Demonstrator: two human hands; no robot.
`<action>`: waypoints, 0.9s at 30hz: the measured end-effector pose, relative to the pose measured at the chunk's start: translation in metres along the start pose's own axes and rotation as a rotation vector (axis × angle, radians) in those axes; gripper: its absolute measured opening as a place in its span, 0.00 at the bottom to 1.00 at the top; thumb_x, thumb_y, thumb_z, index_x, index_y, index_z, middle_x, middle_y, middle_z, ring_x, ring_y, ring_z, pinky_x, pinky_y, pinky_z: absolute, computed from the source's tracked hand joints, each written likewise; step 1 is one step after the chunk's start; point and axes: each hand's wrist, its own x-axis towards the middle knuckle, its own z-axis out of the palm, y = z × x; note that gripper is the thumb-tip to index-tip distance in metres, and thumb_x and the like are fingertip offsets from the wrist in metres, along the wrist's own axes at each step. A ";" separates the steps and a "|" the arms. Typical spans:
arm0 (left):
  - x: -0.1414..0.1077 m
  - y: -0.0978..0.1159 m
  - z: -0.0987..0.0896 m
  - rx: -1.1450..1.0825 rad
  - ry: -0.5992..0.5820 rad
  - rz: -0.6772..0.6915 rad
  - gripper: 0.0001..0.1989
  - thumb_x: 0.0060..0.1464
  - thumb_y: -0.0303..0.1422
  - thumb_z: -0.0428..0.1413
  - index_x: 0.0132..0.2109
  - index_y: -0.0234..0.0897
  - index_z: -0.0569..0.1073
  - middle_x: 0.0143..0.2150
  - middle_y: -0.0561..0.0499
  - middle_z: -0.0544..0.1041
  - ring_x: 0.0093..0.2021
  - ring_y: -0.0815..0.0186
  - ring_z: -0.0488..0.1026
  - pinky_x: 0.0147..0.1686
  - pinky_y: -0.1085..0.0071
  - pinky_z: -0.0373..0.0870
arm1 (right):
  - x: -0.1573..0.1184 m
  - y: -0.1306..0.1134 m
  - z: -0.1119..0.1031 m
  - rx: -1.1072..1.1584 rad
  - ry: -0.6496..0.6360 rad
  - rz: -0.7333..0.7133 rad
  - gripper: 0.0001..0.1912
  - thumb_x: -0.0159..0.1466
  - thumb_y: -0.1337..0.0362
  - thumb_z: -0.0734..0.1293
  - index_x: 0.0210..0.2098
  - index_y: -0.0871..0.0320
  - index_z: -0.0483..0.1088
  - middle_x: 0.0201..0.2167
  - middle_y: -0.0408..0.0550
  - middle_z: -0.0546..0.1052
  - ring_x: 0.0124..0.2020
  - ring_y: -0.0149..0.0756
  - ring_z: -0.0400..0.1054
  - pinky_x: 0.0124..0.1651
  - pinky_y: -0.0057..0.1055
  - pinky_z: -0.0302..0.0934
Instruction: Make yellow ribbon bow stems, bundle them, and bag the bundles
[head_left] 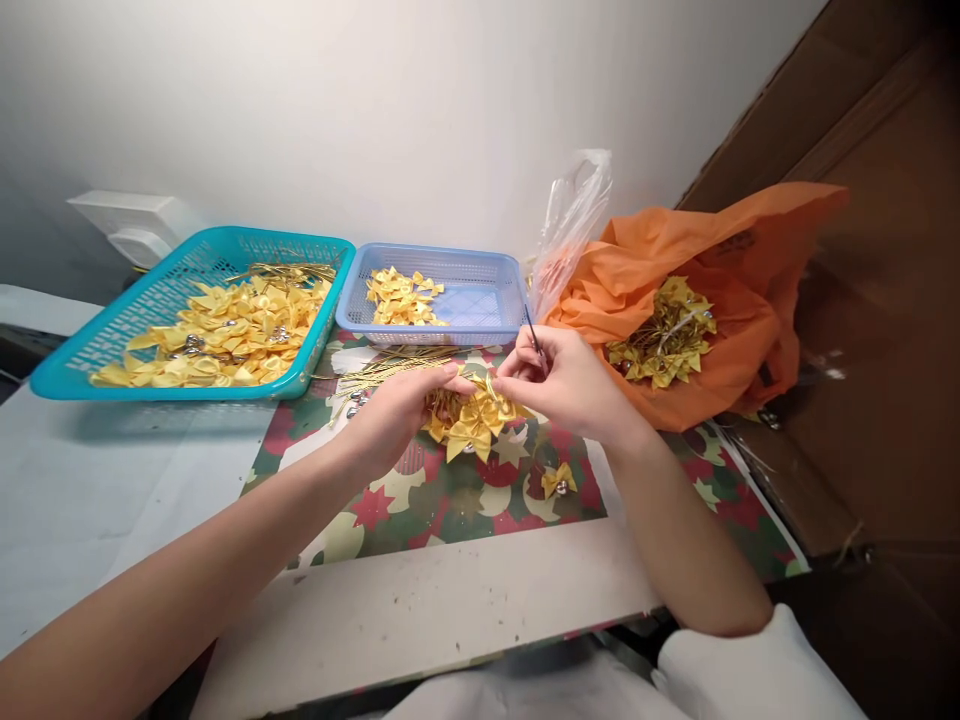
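Note:
My left hand is closed around a bunch of yellow ribbon bows, held just above the patterned paper. At the bunch's upper right, my right hand has its thumb and forefinger pinched together. A thin dark tool sticks up out of the right hand's curled fingers; its kind is hidden. Gold wire stems lie beyond the left hand, with small silver bells close by. One loose yellow bow with bells rests on the paper below my right hand.
A teal basket full of yellow bows stands at left, touching a blue basket with fewer bows. To the right, an orange bag holds a finished-looking bow bunch, beside a clear plastic bag. Cardboard borders the right.

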 end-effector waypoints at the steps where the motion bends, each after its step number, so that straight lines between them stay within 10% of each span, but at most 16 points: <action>1: 0.000 0.000 0.000 -0.020 0.012 0.017 0.17 0.47 0.47 0.60 0.31 0.36 0.79 0.35 0.47 0.78 0.37 0.62 0.72 0.37 0.68 0.67 | 0.000 0.000 0.001 -0.042 0.023 0.008 0.17 0.54 0.70 0.66 0.22 0.55 0.50 0.23 0.40 0.70 0.24 0.27 0.60 0.26 0.26 0.52; 12: 0.000 -0.007 -0.001 0.096 0.082 0.022 0.12 0.39 0.37 0.69 0.28 0.36 0.75 0.28 0.53 0.76 0.28 0.68 0.72 0.28 0.73 0.65 | 0.001 0.008 0.003 -0.301 0.019 -0.009 0.11 0.54 0.69 0.65 0.21 0.57 0.57 0.19 0.39 0.66 0.22 0.27 0.57 0.26 0.26 0.48; 20: 0.002 -0.006 0.001 0.102 0.086 0.014 0.13 0.39 0.37 0.68 0.31 0.37 0.74 0.29 0.55 0.76 0.27 0.69 0.73 0.27 0.74 0.68 | -0.051 0.066 -0.019 -0.525 -0.089 0.336 0.13 0.49 0.71 0.69 0.19 0.56 0.59 0.20 0.40 0.67 0.23 0.31 0.60 0.25 0.27 0.48; 27: 0.003 -0.015 0.001 0.106 0.060 -0.009 0.15 0.40 0.37 0.69 0.37 0.40 0.77 0.33 0.53 0.80 0.32 0.65 0.77 0.29 0.73 0.72 | -0.062 0.075 -0.010 -0.445 -0.081 0.311 0.10 0.54 0.72 0.64 0.22 0.56 0.57 0.19 0.38 0.63 0.23 0.30 0.58 0.27 0.27 0.48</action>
